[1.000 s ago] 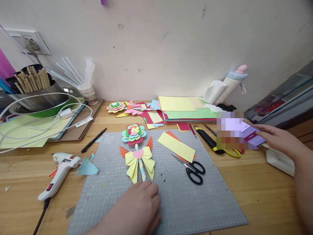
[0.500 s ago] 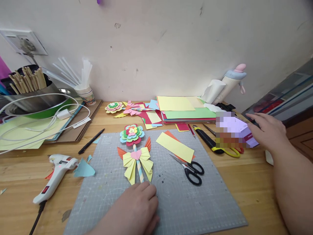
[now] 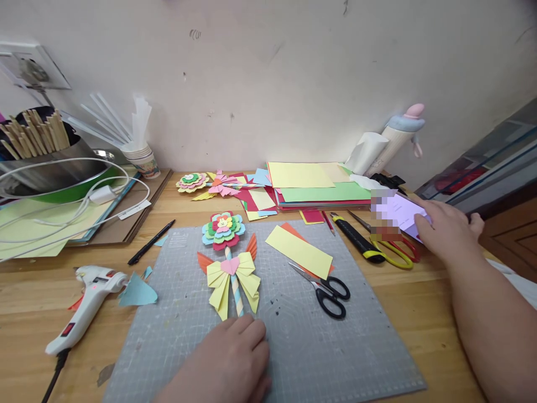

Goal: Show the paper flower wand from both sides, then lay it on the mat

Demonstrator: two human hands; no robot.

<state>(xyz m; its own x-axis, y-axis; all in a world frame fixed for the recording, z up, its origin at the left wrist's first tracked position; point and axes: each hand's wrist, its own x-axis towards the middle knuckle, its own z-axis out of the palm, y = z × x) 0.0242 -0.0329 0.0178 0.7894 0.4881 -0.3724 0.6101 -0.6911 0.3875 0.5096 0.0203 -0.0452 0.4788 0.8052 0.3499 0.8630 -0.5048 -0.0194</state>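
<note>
A paper flower wand (image 3: 235, 288) lies on the grey cutting mat (image 3: 293, 358), with a layered flower on top, orange wings, a yellow bow and a pink heart. My left hand (image 3: 229, 355) is closed over the lower end of its striped stick, which the fingers hide. Over at the right, my right hand (image 3: 448, 229) grips the edge of a phone (image 3: 403, 212) with a lit lilac screen, its thumb lying across the front. Pixelation covers the phone's left part. Black-handled scissors (image 3: 331, 296) lie by a yellow paper strip (image 3: 300, 252) on the mat.
A white glue gun (image 3: 84, 308) and a black pen (image 3: 151, 242) lie left of the mat. A yellow-black utility knife (image 3: 358, 239) and yellow-handled scissors (image 3: 394, 254) lie near the phone. Behind are a second paper flower (image 3: 192, 182) and a coloured paper stack (image 3: 327, 194).
My right hand has shifted left and turned the phone, so its lit screen shows more plainly. My left hand remains on the stick. The view has shifted slightly.
</note>
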